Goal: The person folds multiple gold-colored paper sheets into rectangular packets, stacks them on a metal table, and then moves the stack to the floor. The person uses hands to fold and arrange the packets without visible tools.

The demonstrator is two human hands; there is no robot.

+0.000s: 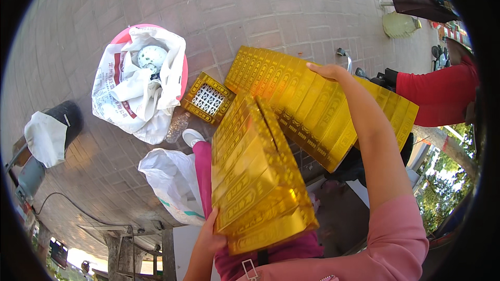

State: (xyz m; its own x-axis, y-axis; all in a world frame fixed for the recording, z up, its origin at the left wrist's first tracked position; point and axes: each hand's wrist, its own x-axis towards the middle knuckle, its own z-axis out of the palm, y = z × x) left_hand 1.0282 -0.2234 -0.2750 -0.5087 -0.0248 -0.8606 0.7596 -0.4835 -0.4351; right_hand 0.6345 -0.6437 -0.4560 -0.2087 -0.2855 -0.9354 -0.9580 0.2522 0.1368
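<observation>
My left hand (215, 231) grips the near lower corner of a row of gold foil cardboard pieces (250, 171), printed with patterns and writing, that leans over my lap. My right hand (324, 71), its arm stretched forward, rests at the top edge of a second, longer row of overlapping gold foil pieces (308, 101), its fingers on that edge; whether they grip it is unclear. The two rows meet near the middle of the view. Just left of them a gold box (208, 98) with a white lattice panel stands on the paving.
A pink basin (184, 74) lined with a printed white woven sack (117, 97) stands left. Nearer lie a clear plastic bottle (178, 125) and a white sack (172, 179) by my shoe (192, 137). A person in red (433, 93) is at right, close to the long row.
</observation>
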